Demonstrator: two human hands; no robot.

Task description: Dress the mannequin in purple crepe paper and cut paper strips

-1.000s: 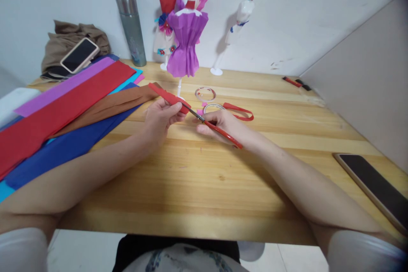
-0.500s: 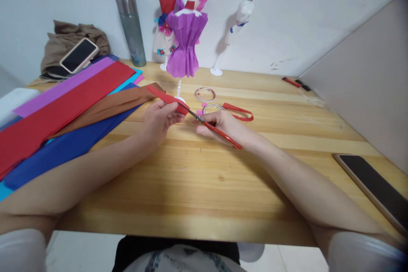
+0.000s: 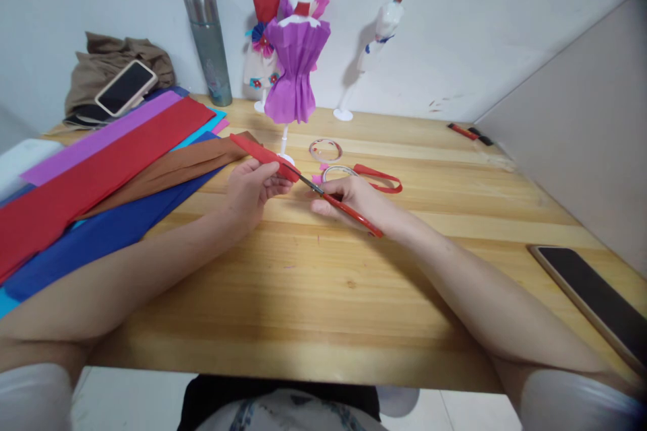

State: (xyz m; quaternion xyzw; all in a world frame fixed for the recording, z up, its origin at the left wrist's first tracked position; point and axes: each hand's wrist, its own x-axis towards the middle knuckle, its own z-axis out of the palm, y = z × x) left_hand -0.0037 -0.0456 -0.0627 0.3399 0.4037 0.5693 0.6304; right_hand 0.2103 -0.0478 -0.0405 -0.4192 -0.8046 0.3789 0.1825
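Note:
My left hand (image 3: 255,187) pinches a strip of red crepe paper (image 3: 255,150) between thumb and fingers, above the middle of the table. In my right hand (image 3: 348,195) is a pair of scissors (image 3: 356,215) with red handles, its blades reaching to the right end of the red strip. Just behind my hands stands a small white dress form in a pleated purple paper dress (image 3: 296,67). A roll of clear tape (image 3: 340,171) lies partly behind my right hand, and a loop of red paper (image 3: 387,182) rests beside it.
Folded crepe paper in red (image 3: 121,168), brown and blue spreads over the left side. A grey thermos (image 3: 209,47) and more dress forms (image 3: 342,114) stand at the back wall. A second tape ring (image 3: 325,150) lies mid-table. A phone (image 3: 591,296) lies at the right.
The red strip and my left hand have shifted very slightly to the left. The scissors stay at the strip's right end, and the rest looks the same.

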